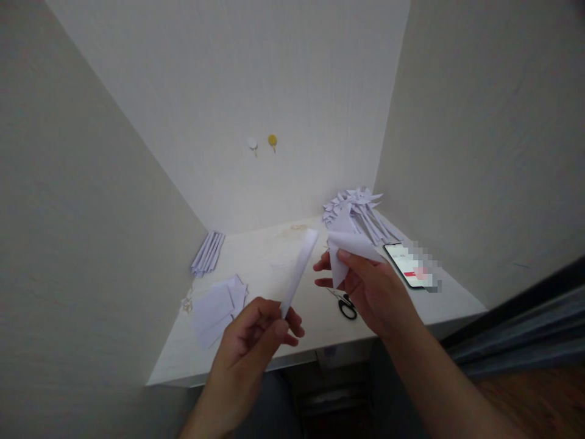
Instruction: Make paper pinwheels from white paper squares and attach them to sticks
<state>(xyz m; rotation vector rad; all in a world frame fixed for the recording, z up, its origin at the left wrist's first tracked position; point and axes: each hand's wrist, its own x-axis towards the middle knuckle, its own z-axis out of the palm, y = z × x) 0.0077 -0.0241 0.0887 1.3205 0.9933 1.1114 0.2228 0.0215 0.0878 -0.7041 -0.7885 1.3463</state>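
Note:
My left hand (256, 332) is closed in a pinch on a long, narrow folded strip of white paper (299, 268) that points up and to the right. My right hand (365, 289) grips a folded white paper piece (350, 247) with pointed corners, thumb on top. Both hands hover above the white desk (274, 256), a little apart from each other. Black-handled scissors (345, 303) lie on the desk just under my right hand.
A pile of folded paper shapes (359, 210) sits at the back right corner. A phone (409, 265) lies lit at the right. Loose white sheets (217, 308) lie at the left, with a stack of folded strips (208, 251) against the left wall. Two pins (262, 143) are stuck in the back wall.

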